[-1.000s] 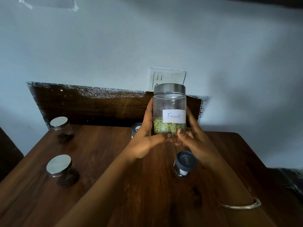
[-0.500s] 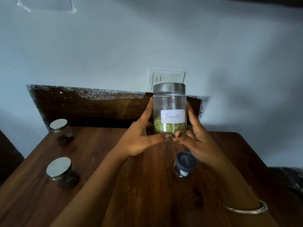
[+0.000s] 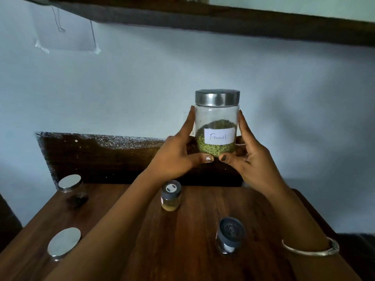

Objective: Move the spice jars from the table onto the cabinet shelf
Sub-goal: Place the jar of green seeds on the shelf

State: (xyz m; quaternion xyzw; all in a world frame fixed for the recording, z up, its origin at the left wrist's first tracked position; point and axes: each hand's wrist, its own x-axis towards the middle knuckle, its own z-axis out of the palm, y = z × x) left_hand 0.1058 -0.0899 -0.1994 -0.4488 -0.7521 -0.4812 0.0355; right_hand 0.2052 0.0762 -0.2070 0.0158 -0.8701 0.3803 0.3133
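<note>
While we hold the fennel jar [image 3: 217, 126] up in front of the pale wall, both of our hands are clamped on it. The left hand [image 3: 176, 157] grips its left side and the right hand [image 3: 253, 159] its right. On each hand the fingers run up the glass and the thumb tucks under the front of the base, so the two thumb tips nearly meet. The jar is clear glass with a steel lid [image 3: 217, 97], lid up and roughly upright. It is about half full of green seeds and bears a white label [image 3: 219, 135] with "Fennel" written by hand. It hangs in the air, well above the wooden table [image 3: 182, 250] and well below the dark cabinet shelf [image 3: 223, 19] that crosses the top of the view.

Four more jars stand on the table. At the far left is a jar with a silver lid [image 3: 71, 189] and dark contents. Nearer on the left is another silver-lidded jar [image 3: 64, 243], seen mostly from above. Near the far middle, just beside our left forearm, stands a small jar with a grey flip-top cap [image 3: 171, 195] and yellowish contents. Nearer and to the right stands a small dark-capped jar [image 3: 230, 236], whose contents we cannot make out.

A metal bangle [image 3: 310, 249] circles our right wrist. A dark wooden backboard [image 3: 101, 159] stands along the far edge of the table against the wall. A sheet of paper [image 3: 65, 35] is taped to the wall at upper left, just below the shelf.
</note>
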